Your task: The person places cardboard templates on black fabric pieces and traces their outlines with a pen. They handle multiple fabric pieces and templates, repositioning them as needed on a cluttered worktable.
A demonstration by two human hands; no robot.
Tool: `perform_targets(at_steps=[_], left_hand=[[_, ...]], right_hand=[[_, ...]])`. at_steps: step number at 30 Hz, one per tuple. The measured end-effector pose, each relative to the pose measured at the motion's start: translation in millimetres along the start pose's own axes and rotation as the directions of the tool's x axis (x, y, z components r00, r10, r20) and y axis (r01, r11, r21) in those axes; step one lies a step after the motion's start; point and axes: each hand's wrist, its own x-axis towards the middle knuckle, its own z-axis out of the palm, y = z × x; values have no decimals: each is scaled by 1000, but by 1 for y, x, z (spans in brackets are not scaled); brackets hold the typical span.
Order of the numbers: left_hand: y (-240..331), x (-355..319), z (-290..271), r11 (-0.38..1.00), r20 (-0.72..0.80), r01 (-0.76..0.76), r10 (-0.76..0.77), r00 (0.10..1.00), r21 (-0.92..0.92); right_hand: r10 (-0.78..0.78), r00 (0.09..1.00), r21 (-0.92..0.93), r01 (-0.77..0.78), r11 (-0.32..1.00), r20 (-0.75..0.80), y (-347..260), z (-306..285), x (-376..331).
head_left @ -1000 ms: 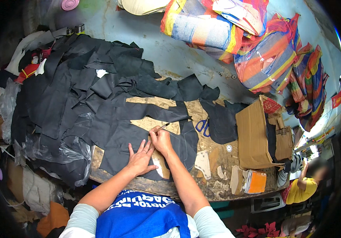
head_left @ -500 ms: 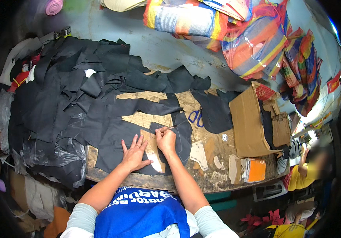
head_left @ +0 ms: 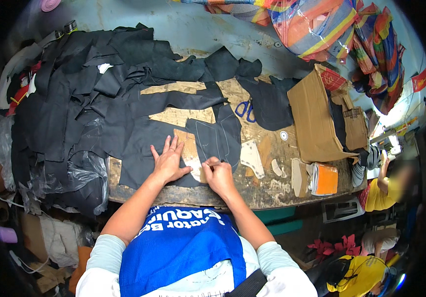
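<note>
My left hand (head_left: 167, 162) lies flat with its fingers spread, pressing a tan and white pattern piece (head_left: 188, 148) onto black leather-like material (head_left: 136, 161). My right hand (head_left: 218, 176) is closed at the lower right end of that piece, gripping a slim marking pen. The pen is mostly hidden by the fingers now; it showed plainly in the earlier frame. Thin pale outlines are drawn on the black material just right of the pattern piece. Beside my right hand lies a white, pointed pattern piece (head_left: 251, 157).
Black offcuts (head_left: 69, 99) heap over the left of the worn wooden table (head_left: 272, 190). Blue loops (head_left: 245, 112) lie beyond my right hand. A cardboard box (head_left: 314, 119) and an orange-covered stack (head_left: 326, 179) stand to the right. A person in yellow (head_left: 381, 195) sits beyond.
My right hand has moved down along the pattern piece's right side, from its upper part to its lower end. My left hand keeps its place on the piece. The whole view has shifted.
</note>
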Motion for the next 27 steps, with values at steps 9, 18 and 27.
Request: perform_targets(at_steps=[9, 18, 27], left_hand=[[-1, 1, 2, 1000, -5, 6, -6, 1000, 2], [-1, 2, 2, 1000, 7, 14, -14, 1000, 10], [-4, 4, 5, 1000, -3, 2, -2, 1000, -17]], right_hand=[[103, 984, 150, -80, 985, -148, 1, 0, -27], [46, 996, 71, -41, 997, -72, -2, -8, -56], [-4, 991, 111, 19, 994, -137, 6, -3, -53]])
